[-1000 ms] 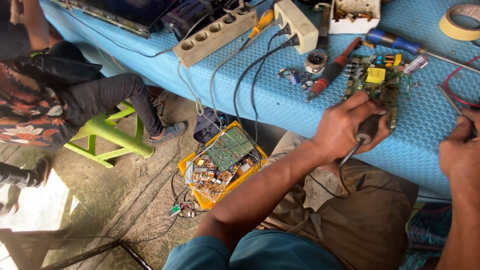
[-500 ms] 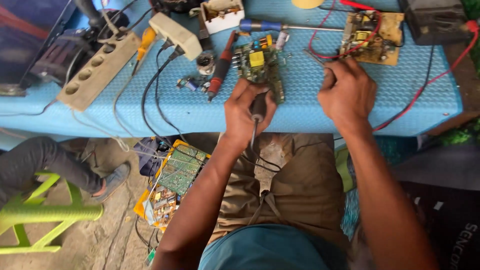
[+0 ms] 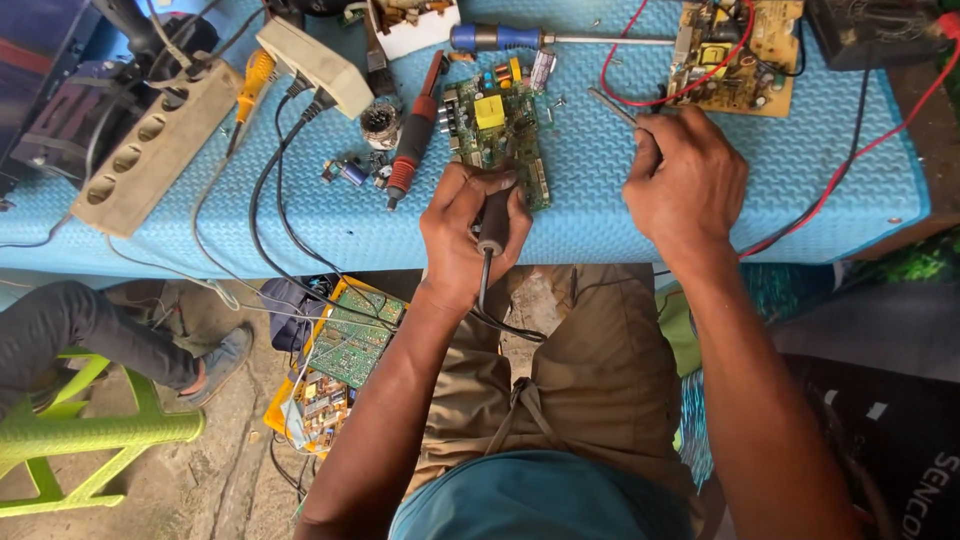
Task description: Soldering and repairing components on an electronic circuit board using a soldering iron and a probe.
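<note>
Sitting in brown trousers (image 3: 600,370) at the near edge of the blue foam mat (image 3: 600,225), with a green-and-yellow circuit board (image 3: 345,365) lying on the ground below that edge, to the left of the knees.

Gripping a black-handled soldering iron (image 3: 492,222) in the left hand (image 3: 470,235), fingers curled tight around the handle, cord trailing down over the mat's near edge onto the lap; tip hidden under the hand.

Resting just beyond that hand, on the mat's middle: a small green circuit board (image 3: 500,125) with a yellow block on it, its near end touching or covered by the left hand.

Pinching a thin grey metal tool (image 3: 612,106) in the right hand (image 3: 690,185), fingers closed over its near end, the free end pointing toward the green circuit board; hand lying on the mat to the right of that board.

Lying left of the board on the mat: a red-handled tool (image 3: 415,135), then black cables (image 3: 270,220) and a beige power strip (image 3: 150,150) toward the mat's left end.

Sitting at the mat's far edge: a blue-handled screwdriver (image 3: 500,38), and to its right a second board (image 3: 735,55) with red wires (image 3: 850,165) looping off it.
</note>
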